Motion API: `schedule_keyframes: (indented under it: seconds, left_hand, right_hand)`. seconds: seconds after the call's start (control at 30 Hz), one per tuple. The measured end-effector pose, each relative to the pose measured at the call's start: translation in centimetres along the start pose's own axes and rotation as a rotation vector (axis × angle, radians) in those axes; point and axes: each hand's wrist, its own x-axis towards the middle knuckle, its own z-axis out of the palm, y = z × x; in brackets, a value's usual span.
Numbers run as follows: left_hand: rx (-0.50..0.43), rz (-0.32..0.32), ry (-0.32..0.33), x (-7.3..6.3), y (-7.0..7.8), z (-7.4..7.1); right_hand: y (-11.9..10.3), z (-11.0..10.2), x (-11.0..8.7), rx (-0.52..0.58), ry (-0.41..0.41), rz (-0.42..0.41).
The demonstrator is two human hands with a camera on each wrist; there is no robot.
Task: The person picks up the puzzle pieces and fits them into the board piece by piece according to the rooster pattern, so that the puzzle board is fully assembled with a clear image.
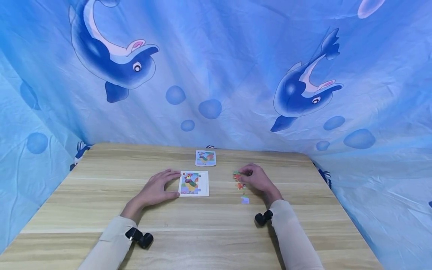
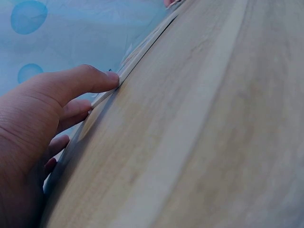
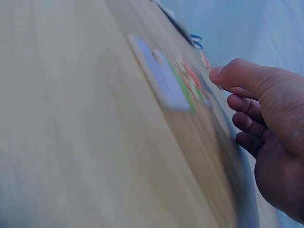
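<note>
My left hand [image 1: 156, 189] lies at the left side of a white-framed jigsaw puzzle [image 1: 190, 183] with a rooster picture. Thumb and index fingertips touch its left edge near the two corners; the thumb [image 2: 97, 80] shows against that edge in the left wrist view. Picture pieces fill the frame's left part, while a white strip shows on its right. My right hand [image 1: 256, 178] pinches a red and green puzzle piece [image 1: 236, 175] between thumb and index finger, its other fingers curled. Just below are an orange piece [image 1: 240, 186] and a lavender piece with green [image 1: 245, 200].
Behind the puzzle lies a small card [image 1: 205, 158] printed with a similar rooster picture. All of it is on a wood-grain table [image 1: 202, 232]. A blue curtain [image 1: 216, 67] with dolphins hangs past the table's back edge and sides.
</note>
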Motion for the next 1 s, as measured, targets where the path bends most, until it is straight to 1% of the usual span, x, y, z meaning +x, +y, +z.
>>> schedule_keyframes:
  seconds: [0.1,0.3,0.43,0.63,0.87,1.0]
  left_hand:
    - [0.000,0.003,0.002,0.0,0.0,0.0]
    - [-0.010,0.007,0.003,-0.1,0.1,0.0]
    - [-0.008,0.010,0.003,-0.1,0.1,0.0]
    - [-0.009,0.008,0.002,0.0,0.2,-0.2]
    - [-0.014,0.003,-0.003,0.0,0.4,-0.3]
    - [-0.017,0.001,-0.004,-0.1,0.3,-0.2]
  right_hand:
    - [-0.5,0.5,0.3,0.017,-0.014,0.000]
    - [-1.7,1.8,1.1,-0.001,-0.031,-0.034]
    - [-2.5,2.9,1.7,-0.003,-0.042,-0.038]
    - [-3.9,4.7,2.6,0.029,-0.071,-0.040]
    - [-5.3,6.5,3.2,0.005,-0.106,-0.117]
    - [-6.0,7.3,3.4,-0.012,-0.116,-0.129]
